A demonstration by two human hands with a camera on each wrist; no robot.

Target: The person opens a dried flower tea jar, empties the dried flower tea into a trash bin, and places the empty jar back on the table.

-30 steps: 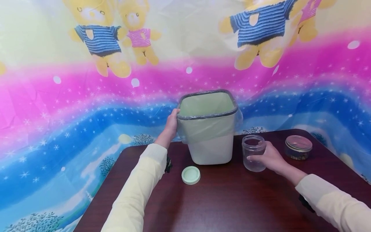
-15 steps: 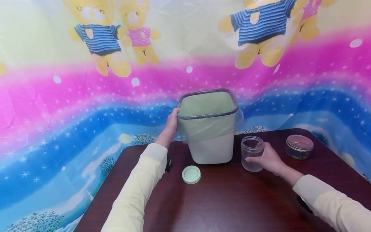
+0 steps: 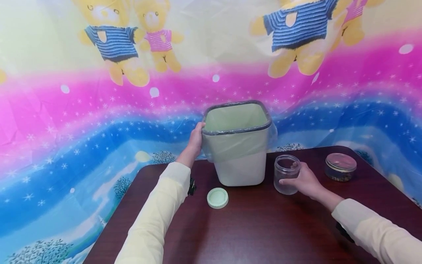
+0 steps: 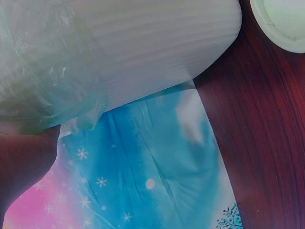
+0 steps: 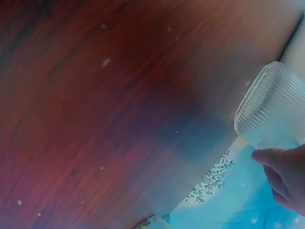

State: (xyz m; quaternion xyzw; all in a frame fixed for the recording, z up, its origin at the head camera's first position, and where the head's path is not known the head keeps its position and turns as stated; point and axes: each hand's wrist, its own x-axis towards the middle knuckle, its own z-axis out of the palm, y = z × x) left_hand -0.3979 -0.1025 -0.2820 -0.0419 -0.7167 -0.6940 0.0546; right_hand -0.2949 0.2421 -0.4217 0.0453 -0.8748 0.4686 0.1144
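Right of centre in the head view, the jar (image 3: 281, 172) gripped by my right hand (image 3: 306, 180) has edged nearer the bin (image 3: 241, 157), now just beside it, while my left hand (image 3: 195, 140) touches the rim (image 3: 237, 131) (finger curl hidden; I can't tell).

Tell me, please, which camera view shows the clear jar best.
The head view: it shows the clear jar from open rim to base, partly covered by the right hand. The right wrist view shows its base and part of its ribbed side, cropped by the picture's edge; the left wrist view misses it.
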